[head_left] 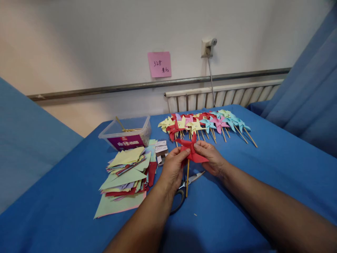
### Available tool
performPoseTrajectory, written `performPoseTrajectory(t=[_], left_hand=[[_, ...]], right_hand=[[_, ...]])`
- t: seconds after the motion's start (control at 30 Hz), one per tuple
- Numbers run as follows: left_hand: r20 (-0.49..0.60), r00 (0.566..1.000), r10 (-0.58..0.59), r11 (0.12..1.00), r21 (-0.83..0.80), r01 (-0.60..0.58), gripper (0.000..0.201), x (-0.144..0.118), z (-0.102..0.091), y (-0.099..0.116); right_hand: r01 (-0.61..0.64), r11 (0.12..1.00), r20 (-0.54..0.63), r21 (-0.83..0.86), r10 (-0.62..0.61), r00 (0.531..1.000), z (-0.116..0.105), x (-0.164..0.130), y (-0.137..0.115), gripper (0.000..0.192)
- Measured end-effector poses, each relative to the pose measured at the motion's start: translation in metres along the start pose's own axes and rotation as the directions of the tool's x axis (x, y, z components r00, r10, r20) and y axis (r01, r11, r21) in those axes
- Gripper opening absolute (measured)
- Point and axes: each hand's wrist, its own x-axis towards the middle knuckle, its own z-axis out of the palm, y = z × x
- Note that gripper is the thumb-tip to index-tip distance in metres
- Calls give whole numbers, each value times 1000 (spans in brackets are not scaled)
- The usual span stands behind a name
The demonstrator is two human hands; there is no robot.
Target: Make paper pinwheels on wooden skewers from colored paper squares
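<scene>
Between my two hands is a red paper pinwheel on a thin wooden stick, which points down toward the table. My left hand pinches the pinwheel near its centre, thumb on the front. From the other side my right hand grips a red blade, its thumb pressed close to the middle. Fingers behind the paper are hidden. Under the stick lies a pair of scissors with dark handles, blades pointing to the upper right. Finished-looking pinwheels in red, yellow, pink and blue lie in rows beyond my hands.
Left of my hands, coloured paper sheets are stacked on the blue cloth. Behind them stands a clear plastic box with wooden sticks inside. Small boxes sit beside the stack. A radiator and wall border the far side.
</scene>
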Motion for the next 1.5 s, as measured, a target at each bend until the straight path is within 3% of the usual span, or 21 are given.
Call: performPoseTrajectory(t=[0.33, 0.83, 1.13, 1.27, 1.5], left_hand=[[43, 997, -68, 997, 37, 66, 20, 0, -1, -4], [111, 992, -65, 998, 18, 64, 18, 1, -4, -7], [37, 997, -67, 997, 27, 66, 21, 2, -3, -4], [67, 996, -66, 997, 35, 64, 19, 2, -4, -6], [5, 999, -45, 999, -6, 45, 20, 2, -4, -3]], right_hand=[[-12, 997, 10, 81, 11, 1000, -1, -2, -18, 31], [-34, 992, 1, 120, 34, 999, 0, -2, -12, 36], [-59, 993, 85, 100, 50, 995, -4, -1, -5, 32], [-56, 994, 70, 90, 50, 996, -3, 0, -1, 31], [-48, 988, 85, 148, 36, 996, -5, 3, 2, 28]])
